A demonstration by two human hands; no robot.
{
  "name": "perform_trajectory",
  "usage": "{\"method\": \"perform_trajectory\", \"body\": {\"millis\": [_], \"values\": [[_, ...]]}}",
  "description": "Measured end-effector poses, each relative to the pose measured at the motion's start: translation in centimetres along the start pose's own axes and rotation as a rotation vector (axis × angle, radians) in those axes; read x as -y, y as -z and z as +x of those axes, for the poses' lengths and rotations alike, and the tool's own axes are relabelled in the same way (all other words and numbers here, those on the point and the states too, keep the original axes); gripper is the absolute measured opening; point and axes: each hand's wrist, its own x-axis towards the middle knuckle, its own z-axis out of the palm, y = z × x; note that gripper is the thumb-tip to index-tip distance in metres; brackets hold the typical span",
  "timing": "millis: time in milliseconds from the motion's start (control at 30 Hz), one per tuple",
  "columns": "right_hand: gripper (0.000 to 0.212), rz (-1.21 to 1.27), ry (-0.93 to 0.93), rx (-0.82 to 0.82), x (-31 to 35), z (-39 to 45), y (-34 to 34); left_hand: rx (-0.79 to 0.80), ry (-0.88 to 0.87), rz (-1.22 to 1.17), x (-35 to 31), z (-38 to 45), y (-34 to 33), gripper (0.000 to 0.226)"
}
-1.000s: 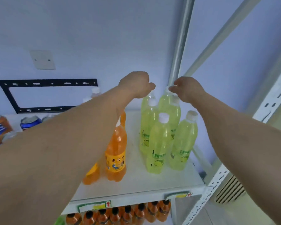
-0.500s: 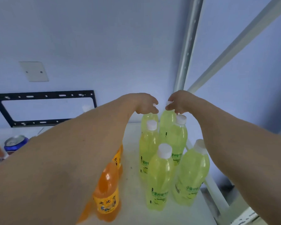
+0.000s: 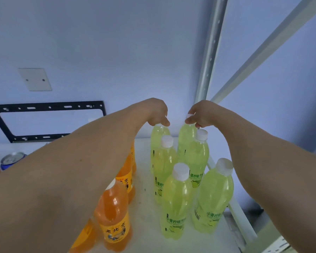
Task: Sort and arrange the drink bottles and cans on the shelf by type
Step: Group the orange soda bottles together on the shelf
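Several yellow-green lime soda bottles with white caps stand in two rows on the white shelf at the right. My left hand grips the cap of the back left lime bottle. My right hand pinches the cap of the back right lime bottle. In front of those stand two middle lime bottles and two front ones. Orange soda bottles stand in a row at the left, partly hidden under my left forearm.
A blue can stands at the far left of the shelf. The grey shelf upright and a slanted brace rise at the back right corner. A black bracket and a blank plate hang on the wall behind.
My view has moved closer to the shelf and tilted up. Both hands have come down from above the back lime bottles onto their caps.
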Motion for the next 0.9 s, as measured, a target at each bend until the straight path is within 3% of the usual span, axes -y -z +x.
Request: {"method": "perform_trajectory", "body": {"millis": [200, 333, 433, 533, 667, 767, 833, 900], "values": [[0.056, -0.034, -0.061, -0.104, 0.3, -2.1, -0.9, 0.023, 0.017, -0.051, -0.3, -1.5, -0.1, 0.062], [0.057, -0.149, -0.067, -0.047, 0.3, -4.8, -0.2, -0.110, -0.017, -0.027, -1.5, -4.3, 0.7, 0.066], [0.051, -0.184, -0.005, 0.074, -0.1, -7.5, 0.1, 0.071, -0.032, -0.062, -2.3, -7.0, 1.0, 0.057], [0.045, -0.196, 0.053, 0.037, -0.7, -9.2, -0.1, 0.124, -0.056, -0.133, -2.4, -8.0, 0.3, 0.048], [0.040, -0.128, 0.052, -0.036, -1.0, -9.8, -0.6, 0.046, -0.060, -0.133, -2.8, -8.2, -0.5, 0.045], [0.051, -0.076, 0.018, -0.037, -1.5, -9.9, -0.8, 0.005, -0.022, -0.090, -3.1, -8.6, -0.8, 0.051], [0.068, 0.087, -0.017, -0.088, -2.1, -10.7, -1.1, -0.141, 0.012, -0.086, -3.4, -9.6, -0.6, 0.059], [0.068, 0.343, -0.011, -0.249, -2.8, -13.0, -2.0, -0.390, 0.041, -0.351, -4.4, -11.6, -1.2, 0.057]]}}
